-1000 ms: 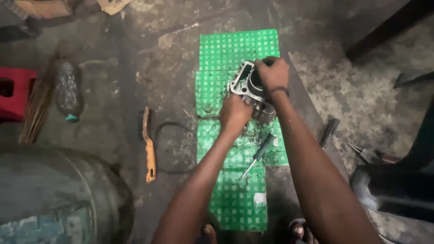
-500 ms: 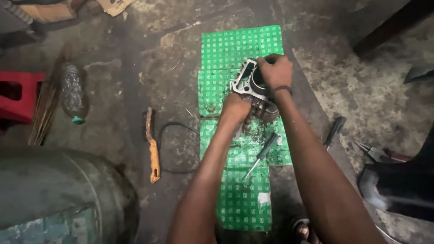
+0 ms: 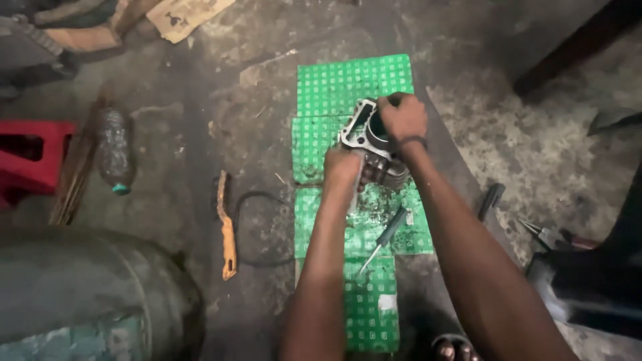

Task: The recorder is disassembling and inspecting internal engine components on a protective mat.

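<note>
One screwdriver (image 3: 382, 239), one bottle (image 3: 114, 150) (plastic) — two hands (image 3: 342, 167).

Dim, grimy concrete floor (image 3: 221, 120); red stool (image 3: 30, 160)

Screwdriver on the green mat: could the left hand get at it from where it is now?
Probably yes. The screwdriver lies bare on the green mat between the forearms, just below the left hand, with nothing covering it. That hand would first have to release the cylinder.
</note>
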